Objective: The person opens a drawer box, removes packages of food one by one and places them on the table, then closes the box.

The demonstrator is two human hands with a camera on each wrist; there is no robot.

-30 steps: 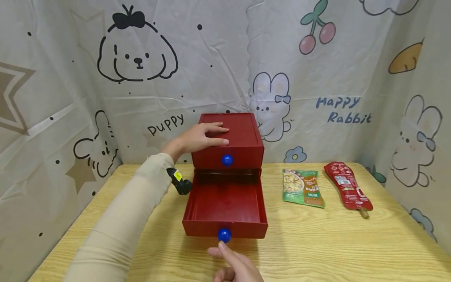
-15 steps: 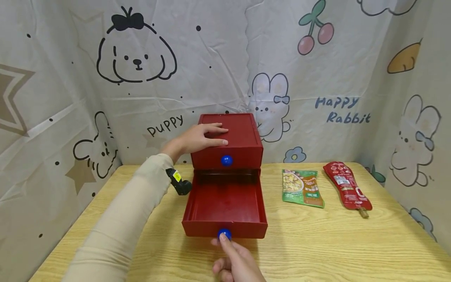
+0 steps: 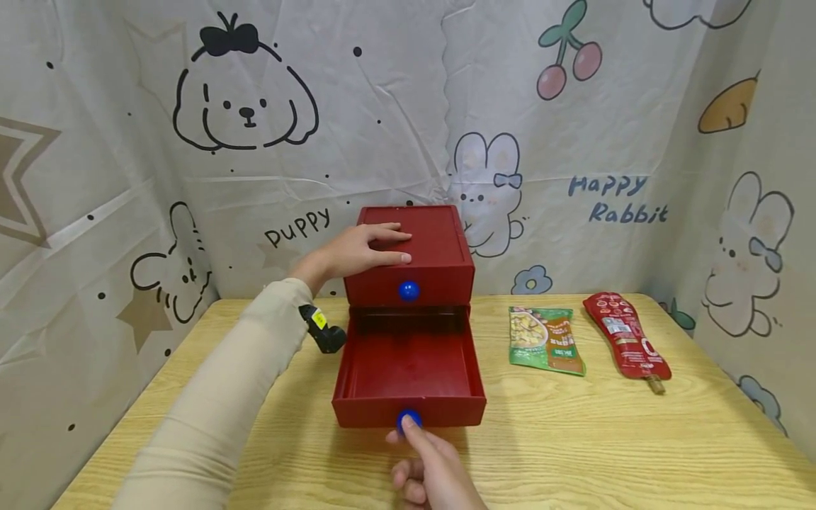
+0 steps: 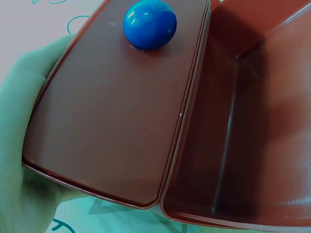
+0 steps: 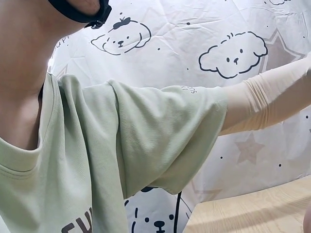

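Observation:
A red two-drawer cabinet [image 3: 440, 241] stands on the table with its upper drawer closed. The lower drawer [image 3: 408, 365] is pulled out and holds nothing. My left hand [image 3: 357, 251] rests on the cabinet's top left, fingers extended flat over it; in the left wrist view this hand [image 4: 24, 111] lies along the cabinet's edge beside the blue upper knob [image 4: 149, 24]. At the lower drawer's front my right hand [image 3: 440, 471] pinches the blue lower knob [image 3: 408, 419], thumb over it and a finger from below. The other fingers are loosely curled.
On the wooden table [image 3: 542, 446], right of the cabinet, lie a green food packet [image 3: 547, 340] and a red spouted pouch [image 3: 627, 336]. A printed curtain [image 3: 382, 106] surrounds the table. The right wrist view mostly shows a green shirt [image 5: 160, 136] and a beige sleeve [image 5: 267, 99].
My right hand has come up from just below the lower knob and taken hold of it. The lower drawer's front has shifted very slightly up and right in view. My left hand has stayed put.

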